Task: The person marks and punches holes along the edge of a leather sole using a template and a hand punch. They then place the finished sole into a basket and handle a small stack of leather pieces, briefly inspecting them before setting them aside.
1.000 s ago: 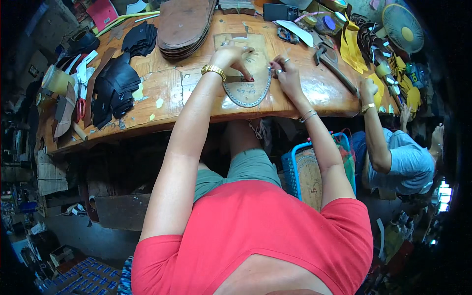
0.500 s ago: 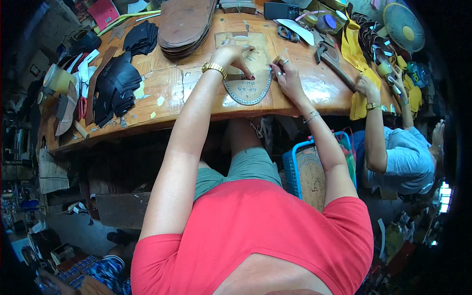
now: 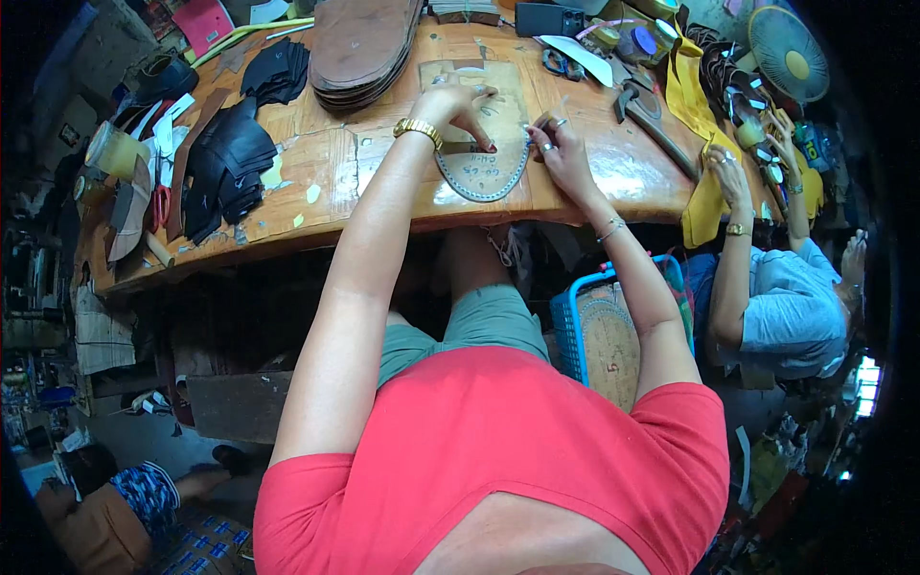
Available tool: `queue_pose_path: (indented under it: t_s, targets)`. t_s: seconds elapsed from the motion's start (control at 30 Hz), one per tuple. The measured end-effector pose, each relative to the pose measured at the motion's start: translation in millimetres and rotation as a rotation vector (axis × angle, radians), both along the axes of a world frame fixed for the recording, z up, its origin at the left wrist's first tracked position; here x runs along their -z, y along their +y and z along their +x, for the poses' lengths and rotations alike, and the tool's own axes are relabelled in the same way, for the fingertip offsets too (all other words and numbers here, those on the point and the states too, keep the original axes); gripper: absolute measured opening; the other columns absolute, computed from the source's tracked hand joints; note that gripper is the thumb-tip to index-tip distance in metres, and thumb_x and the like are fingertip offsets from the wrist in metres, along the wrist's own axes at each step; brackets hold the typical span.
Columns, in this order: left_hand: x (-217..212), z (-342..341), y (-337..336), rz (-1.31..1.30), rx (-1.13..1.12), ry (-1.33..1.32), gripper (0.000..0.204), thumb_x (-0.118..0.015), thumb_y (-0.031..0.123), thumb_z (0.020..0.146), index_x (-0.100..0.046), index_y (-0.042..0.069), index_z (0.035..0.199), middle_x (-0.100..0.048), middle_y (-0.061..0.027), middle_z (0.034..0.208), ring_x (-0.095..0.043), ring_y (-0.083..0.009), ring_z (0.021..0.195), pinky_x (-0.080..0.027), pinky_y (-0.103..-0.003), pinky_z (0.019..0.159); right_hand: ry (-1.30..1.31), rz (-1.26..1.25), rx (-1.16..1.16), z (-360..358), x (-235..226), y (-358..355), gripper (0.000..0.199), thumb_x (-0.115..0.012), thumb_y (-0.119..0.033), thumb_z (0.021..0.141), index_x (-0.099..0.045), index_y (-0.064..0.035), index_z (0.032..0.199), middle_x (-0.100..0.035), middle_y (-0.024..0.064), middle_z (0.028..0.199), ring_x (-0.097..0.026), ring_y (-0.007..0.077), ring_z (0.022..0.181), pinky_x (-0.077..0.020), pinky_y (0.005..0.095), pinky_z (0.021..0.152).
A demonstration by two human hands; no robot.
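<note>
A tan template (image 3: 504,103) with a rounded near end and a row of small holes along its rim lies flat on the wooden table (image 3: 383,163). My left hand (image 3: 454,107) presses down on it from the left, fingers apart, with the thumb reaching toward its middle. At the template's right edge my right hand (image 3: 565,158) is closed in a pinch around a thin pen-like tool. Most of that tool is hidden by the fingers. What lies under the template cannot be made out.
Stacked brown leather pieces (image 3: 359,48) and black pieces (image 3: 230,163) lie to the left. A hammer (image 3: 656,129) and scissors (image 3: 563,65) are at the right, near yellow strips (image 3: 704,192). A co-worker's hand (image 3: 730,177) is beyond. Below stands a blue basket (image 3: 567,335).
My left hand stays in place, while my right hand has shifted slightly beside the template's edge. The co-worker's hands have lifted off the yellow material. A person at lower left has moved.
</note>
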State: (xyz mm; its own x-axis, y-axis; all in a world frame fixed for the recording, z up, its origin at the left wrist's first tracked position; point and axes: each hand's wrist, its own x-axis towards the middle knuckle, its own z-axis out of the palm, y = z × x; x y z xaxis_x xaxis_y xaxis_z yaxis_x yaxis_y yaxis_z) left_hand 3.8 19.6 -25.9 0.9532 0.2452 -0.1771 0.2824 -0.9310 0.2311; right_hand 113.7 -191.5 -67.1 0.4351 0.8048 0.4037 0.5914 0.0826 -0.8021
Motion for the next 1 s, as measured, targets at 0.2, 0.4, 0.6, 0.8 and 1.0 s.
queue_pose_path:
  t_s: [0.2,0.4,0.6,0.8,1.0]
  targets:
    - [-5,-2,-3,0.026,-0.024,0.014,0.123,-0.081,0.069,0.041,-0.032,0.029,0.147,-0.036,-0.0256,0.144,-0.040,-0.0384,0.131,-0.037,-0.041,0.106,0.174,-0.022,0.028,-4,2,-2,0.013,-0.054,-0.011,0.096,-0.056,0.0008,0.090,-0.057,0.0030,0.069,-0.055,0.0077,0.059,-0.0464,0.0230,0.057]
    - [-1,-4,-3,0.033,-0.043,-0.020,0.123,-0.082,0.068,0.040,-0.032,0.031,0.146,-0.034,-0.0247,0.146,-0.040,-0.0414,0.130,-0.038,-0.042,0.105,0.179,-0.026,-0.026,-9,-6,-5,0.015,-0.054,-0.011,0.096,-0.056,0.0009,0.088,-0.056,0.0017,0.069,-0.055,0.0063,0.061,-0.0460,0.0221,0.056]
    - [-2,-5,-3,0.040,-0.033,-0.025,0.126,-0.081,0.070,0.036,-0.037,0.026,0.145,-0.042,-0.0175,0.143,-0.036,-0.0369,0.134,-0.038,-0.044,0.105,0.157,-0.017,-0.040,-14,-3,-6,0.015,-0.055,-0.011,0.096,-0.056,0.0011,0.088,-0.057,0.0022,0.069,-0.054,0.0067,0.060,-0.0453,0.0231,0.055]
    - [8,-1,2,0.011,-0.056,-0.068,0.124,-0.082,0.070,0.036,-0.038,0.029,0.144,-0.044,-0.0180,0.141,-0.040,-0.0364,0.131,-0.039,-0.043,0.105,0.212,-0.011,-0.095,-9,2,-10,0.014,-0.056,-0.012,0.096,-0.057,0.0011,0.091,-0.058,0.0036,0.070,-0.056,0.0078,0.062,-0.0454,0.0246,0.056]
    - [13,1,6,0.017,-0.018,-0.065,0.122,-0.082,0.068,0.040,-0.036,0.027,0.145,-0.042,-0.0225,0.142,-0.043,-0.0375,0.129,-0.038,-0.041,0.104,-0.022,-0.068,-0.106,-18,-1,-13,0.015,-0.057,-0.016,0.096,-0.057,-0.0012,0.092,-0.057,0.0003,0.073,-0.055,0.0065,0.062,-0.0460,0.0213,0.058]
